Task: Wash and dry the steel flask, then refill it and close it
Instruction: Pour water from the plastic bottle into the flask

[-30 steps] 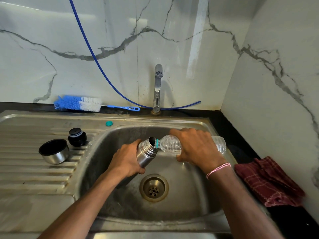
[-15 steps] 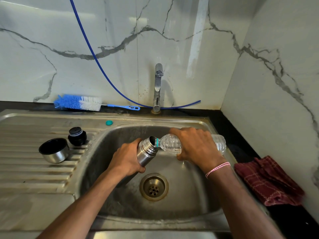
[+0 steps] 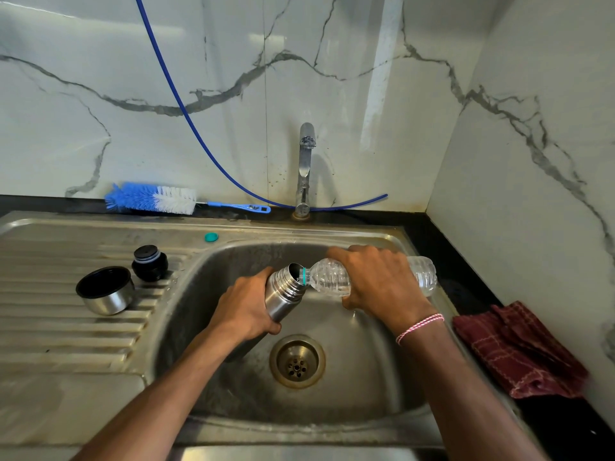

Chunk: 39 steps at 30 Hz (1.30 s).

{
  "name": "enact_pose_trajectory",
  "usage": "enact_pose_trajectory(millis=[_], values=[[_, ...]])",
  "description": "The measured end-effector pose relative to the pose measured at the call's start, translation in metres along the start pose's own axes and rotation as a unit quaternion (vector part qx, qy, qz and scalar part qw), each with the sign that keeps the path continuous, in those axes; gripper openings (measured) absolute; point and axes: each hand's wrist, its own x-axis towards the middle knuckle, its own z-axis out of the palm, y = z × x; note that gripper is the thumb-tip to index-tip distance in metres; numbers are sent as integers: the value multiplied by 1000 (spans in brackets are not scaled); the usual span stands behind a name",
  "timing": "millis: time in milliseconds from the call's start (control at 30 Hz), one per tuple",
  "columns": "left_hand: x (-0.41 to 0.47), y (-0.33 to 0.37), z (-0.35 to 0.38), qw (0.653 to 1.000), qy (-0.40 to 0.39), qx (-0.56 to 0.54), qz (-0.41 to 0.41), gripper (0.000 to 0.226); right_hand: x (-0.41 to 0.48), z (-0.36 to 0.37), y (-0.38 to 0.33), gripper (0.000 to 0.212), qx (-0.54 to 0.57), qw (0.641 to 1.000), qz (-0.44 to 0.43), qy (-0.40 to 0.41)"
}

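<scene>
My left hand (image 3: pixel 244 307) grips the steel flask (image 3: pixel 283 296) over the sink basin (image 3: pixel 206 314), its open mouth tilted up to the right. My right hand (image 3: pixel 376 279) holds a clear plastic water bottle (image 3: pixel 332 277) on its side, its teal-ringed neck at the flask's mouth. On the draining board to the left stand the flask's steel cup lid (image 3: pixel 105 290), open side up, and its black stopper (image 3: pixel 149 263). A small teal bottle cap (image 3: pixel 211 237) lies on the sink's back rim.
A tap (image 3: pixel 305 168) rises behind the basin. A blue and white bottle brush (image 3: pixel 153 198) lies along the back wall, and a blue hose (image 3: pixel 186 114) hangs down it. A dark red cloth (image 3: pixel 519 347) is on the black counter at right. The drain (image 3: pixel 297 361) is below my hands.
Almost nothing: both hands keep the flask and the bottle mouth to mouth, with the bottle held in the same tilted pose.
</scene>
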Motion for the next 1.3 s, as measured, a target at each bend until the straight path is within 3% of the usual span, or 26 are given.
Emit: enact_pose_trajectory(millis=[1300], values=[[0,0,0,1000,-9,-1,-1,99,-2,-2,-3,77,-3,1000,-4,15]])
